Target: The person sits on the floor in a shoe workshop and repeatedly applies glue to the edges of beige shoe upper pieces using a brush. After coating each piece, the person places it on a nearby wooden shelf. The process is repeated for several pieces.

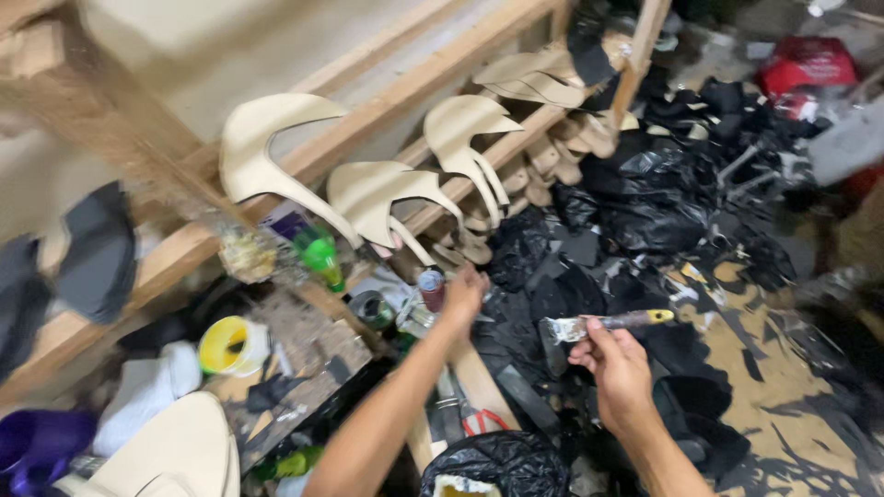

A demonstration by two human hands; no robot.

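My left hand (463, 290) reaches forward to the foot of a wooden rack (433, 92), its fingers closed around a small dark red can (431, 287). My right hand (619, 368) holds a glue-caked brush (603, 324) by its handle, bristle end pointing left, yellow tip to the right. Beige cut shoe-upper pieces (368, 198) hang and lean on the rack's slats just above my left hand. Black leather scraps (543, 276) lie between my two hands.
A green-capped bottle (322, 256) and a round tin (373, 308) sit left of the can. A yellow tape roll (228, 345) lies further left. Black plastic bags (654, 202) are heaped at right, another black bag (497, 465) is below. A purple container (37, 446) sits bottom left.
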